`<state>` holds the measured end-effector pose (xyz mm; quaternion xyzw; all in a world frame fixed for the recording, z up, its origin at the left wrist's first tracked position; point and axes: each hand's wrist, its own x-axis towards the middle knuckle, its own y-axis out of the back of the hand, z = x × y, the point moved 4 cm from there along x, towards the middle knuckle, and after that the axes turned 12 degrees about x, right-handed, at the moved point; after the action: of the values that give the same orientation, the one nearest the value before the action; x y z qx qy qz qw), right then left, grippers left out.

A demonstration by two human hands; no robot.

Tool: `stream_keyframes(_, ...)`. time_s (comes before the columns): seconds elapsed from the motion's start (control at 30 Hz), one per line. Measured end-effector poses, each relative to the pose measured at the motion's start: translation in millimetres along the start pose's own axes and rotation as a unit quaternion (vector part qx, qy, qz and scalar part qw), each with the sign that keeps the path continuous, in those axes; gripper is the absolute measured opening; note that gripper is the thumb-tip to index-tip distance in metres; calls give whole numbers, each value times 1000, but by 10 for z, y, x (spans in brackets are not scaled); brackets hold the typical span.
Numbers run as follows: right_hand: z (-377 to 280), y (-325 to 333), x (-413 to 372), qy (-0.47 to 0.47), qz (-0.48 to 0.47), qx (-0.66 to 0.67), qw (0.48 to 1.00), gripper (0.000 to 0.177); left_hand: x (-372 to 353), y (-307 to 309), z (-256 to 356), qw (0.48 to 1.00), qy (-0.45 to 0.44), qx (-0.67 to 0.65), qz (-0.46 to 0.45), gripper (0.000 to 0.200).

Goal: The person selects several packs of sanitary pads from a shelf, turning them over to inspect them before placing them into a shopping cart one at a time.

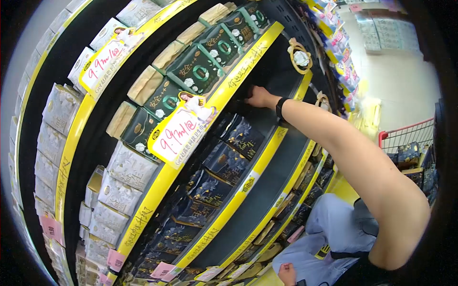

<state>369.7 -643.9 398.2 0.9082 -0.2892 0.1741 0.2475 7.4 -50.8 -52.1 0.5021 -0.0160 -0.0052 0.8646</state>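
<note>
My right hand (260, 97), with a black band at the wrist, reaches into a dark shelf bay beneath a yellow shelf edge. Its fingers are bent together at something dark in the shadow, which I cannot make out. Closest to it stand black packs (238, 136) with gold lettering, in a row running down to the lower left. My left hand (287, 274) hangs low beside my blue trouser leg, its fingers curled in, and I see nothing in them.
Green packs (198, 71) and white packs (125, 176) fill the shelf above. A price sign (179, 131) sticks out from the yellow edge (238, 76). Round flower ornaments (300, 58) hang at the shelf end. A red-rimmed cart (405, 127) holding black packs stands at the right.
</note>
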Motion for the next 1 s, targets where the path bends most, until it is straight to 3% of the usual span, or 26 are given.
stream_keyframes(0.1, 44, -258, 181, -12, -51, -41, 998, 73, 25, -27, -63, 1000, -20, -6, -13, 18)
stream_keyframes(0.2, 0, -336, 158, 131, -171, 50, 975, 76, 39, -95, -165, 999, -37, -15, -3, 18)
stream_keyframes(0.23, 86, -378, 176, 70, -196, -2, 978, 75, 14, -85, -28, 898, -326, 227, 188, 16)
stream_keyframes(0.3, 241, -437, 227, -52, -240, -115, 963, 73, 23, -123, 9, 918, -307, 170, 183, 15)
stream_keyframes(0.33, 303, -419, 207, -52, -228, -97, 967, 74, 46, -105, 34, 927, -297, 141, 181, 14)
stream_keyframes(0.37, 328, -407, 165, -50, -216, -76, 972, 74, 117, -49, 122, 997, 39, -43, -51, 14)
stream_keyframes(0.5, 273, -438, 162, -38, -237, -14, 971, 76, 178, -68, 135, 998, 12, 38, -44, 14)
stream_keyframes(0.6, 78, -309, 33, -78, -236, -50, 967, 78, 120, -2, 159, 997, 28, 57, -42, 14)
stream_keyframes(0.67, 154, -391, 54, -56, -203, -91, 973, 81, 109, 0, 209, 994, 34, 93, -39, 13)
stream_keyframes(0.73, 211, -391, 88, -76, -193, -91, 974, 93, 92, -38, 183, 998, 41, 48, -26, 12)
stream_keyframes(0.77, 220, -387, 100, -83, -210, -87, 970, 91, 87, -52, 154, 998, 43, 28, -20, 11)
stream_keyframes(0.83, 231, -386, 111, -98, -247, -74, 961, 88, 117, -107, 181, 949, -204, 209, 118, 10)
stream_keyframes(0.87, 253, -415, 142, -88, -253, -75, 960, 85, 83, -87, 207, 948, -204, 216, 117, 10)
stream_keyframes(0.9, 280, -453, 176, -79, -259, -76, 960, 83, 109, -121, 112, 1000, -2, -21, -17, 9)
stream_keyframes(1.0, 253, -471, 81, 1, -256, -103, 961, 80, 83, -43, 326, 1000, -2, 24, -17, 10)
